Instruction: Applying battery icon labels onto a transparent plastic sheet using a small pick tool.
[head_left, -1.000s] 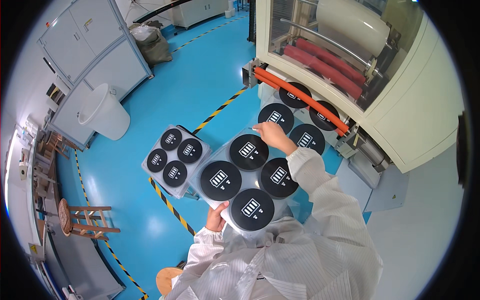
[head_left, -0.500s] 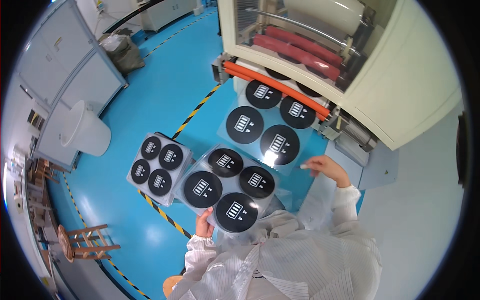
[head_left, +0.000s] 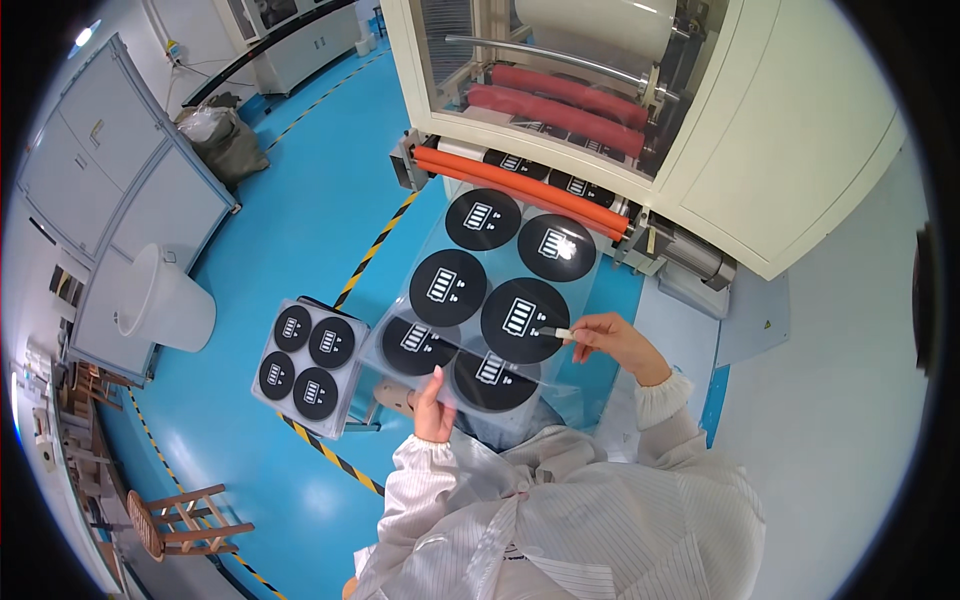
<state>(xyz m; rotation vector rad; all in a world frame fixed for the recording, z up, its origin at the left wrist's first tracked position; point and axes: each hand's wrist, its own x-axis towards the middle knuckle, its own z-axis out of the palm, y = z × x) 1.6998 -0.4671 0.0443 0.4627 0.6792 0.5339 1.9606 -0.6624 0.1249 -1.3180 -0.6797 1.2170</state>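
Note:
My left hand (head_left: 432, 408) is closed on the near edge of a clear plastic sheet (head_left: 447, 392) with large black discs, the thumb on top. From the machine, a clear film (head_left: 480, 262) with more black discs (head_left: 480, 219) comes down and overlaps the far part of that held sheet. White markings show on each disc. In my right hand (head_left: 612, 345) a small off-white tool with a dark, narrow tip (head_left: 557, 333) is pinched between thumb and fingers. Its tip is over the nearest right disc of the film; whether it touches cannot be seen.
Ahead stands a cream machine (head_left: 800, 130) with orange rollers (head_left: 520, 188) at its outlet and red rollers (head_left: 560, 118) behind a window. To the left, a stack of disc sheets (head_left: 312, 365) rests on a small stand. Farther left are a white bin (head_left: 170, 300) and wooden stool (head_left: 185, 520).
The film has come farther out and now overlaps the held sheet. My right hand has moved left onto the film's edge with the small tool. My left hand has shifted slightly right and up.

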